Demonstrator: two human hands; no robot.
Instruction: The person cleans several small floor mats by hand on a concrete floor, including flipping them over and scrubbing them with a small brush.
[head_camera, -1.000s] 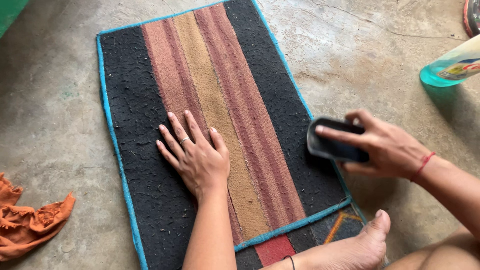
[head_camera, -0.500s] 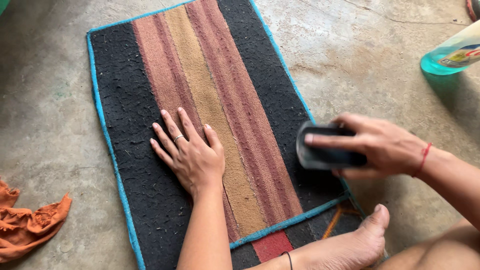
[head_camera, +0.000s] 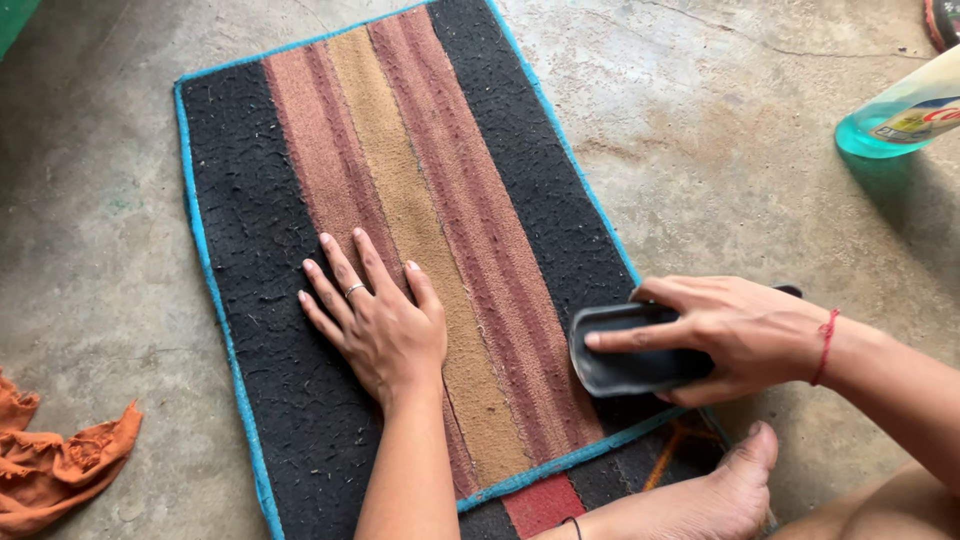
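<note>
A dark oblong brush (head_camera: 632, 352) sits low on the near right part of the striped mat (head_camera: 250, 250), over its black band close to the blue edging. The right hand (head_camera: 735, 335) is wrapped over the brush, fingers closed along its top and side, gripping it firmly. The left hand (head_camera: 375, 320) lies flat and spread on the mat, holding nothing, a ring on one finger. A bare foot (head_camera: 700, 500) rests at the mat's near edge. On the concrete floor (head_camera: 720, 130) lie an orange cloth (head_camera: 55, 470) and a tipped bottle of blue liquid (head_camera: 900, 110).
</note>
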